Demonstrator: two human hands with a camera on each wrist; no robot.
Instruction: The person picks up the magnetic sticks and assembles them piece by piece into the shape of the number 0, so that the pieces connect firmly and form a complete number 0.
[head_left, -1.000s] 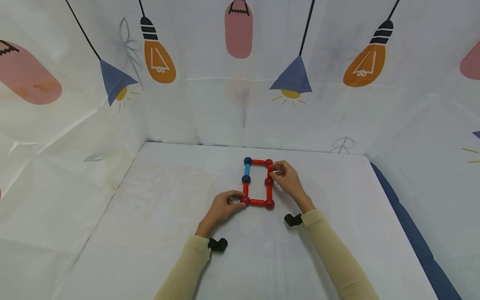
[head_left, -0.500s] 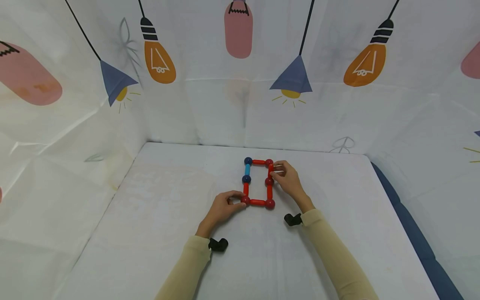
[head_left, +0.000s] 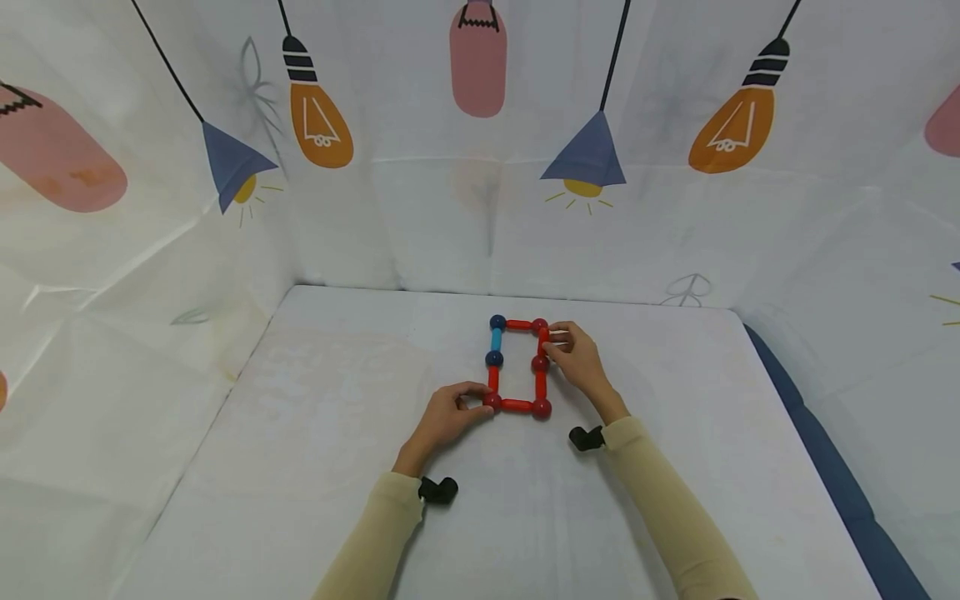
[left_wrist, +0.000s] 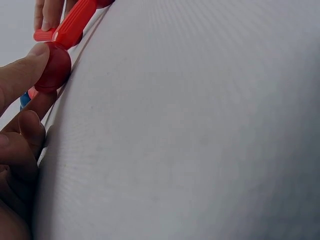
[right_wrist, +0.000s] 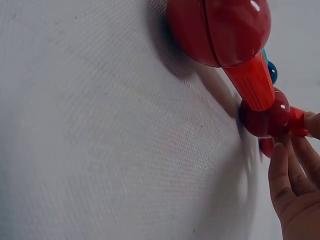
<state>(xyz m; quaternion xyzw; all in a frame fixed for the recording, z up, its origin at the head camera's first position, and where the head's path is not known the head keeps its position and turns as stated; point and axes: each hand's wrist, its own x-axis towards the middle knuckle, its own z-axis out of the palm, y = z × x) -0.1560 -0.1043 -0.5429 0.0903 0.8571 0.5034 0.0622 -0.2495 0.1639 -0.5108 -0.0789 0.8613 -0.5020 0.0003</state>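
Note:
A rectangle of toy rods and balls lies flat on the white table (head_left: 360, 433). Its left side has two dark blue balls joined by a light blue rod (head_left: 496, 340); the other rods and balls are red. My left hand (head_left: 446, 413) pinches the red ball (head_left: 492, 402) at the near left corner between thumb and finger, and the left wrist view shows the thumb on that ball (left_wrist: 54, 69). On the right side, my right hand (head_left: 577, 360) holds the upper red rod (head_left: 543, 342), just beyond the middle red ball (right_wrist: 265, 114).
A white sheet (head_left: 427, 225) printed with lamps and bulbs hangs behind and beside the table. Dark blue padding (head_left: 813, 450) runs along the right edge. Each wrist wears a black camera mount, the left one (head_left: 438, 491) and the right one (head_left: 586, 438).

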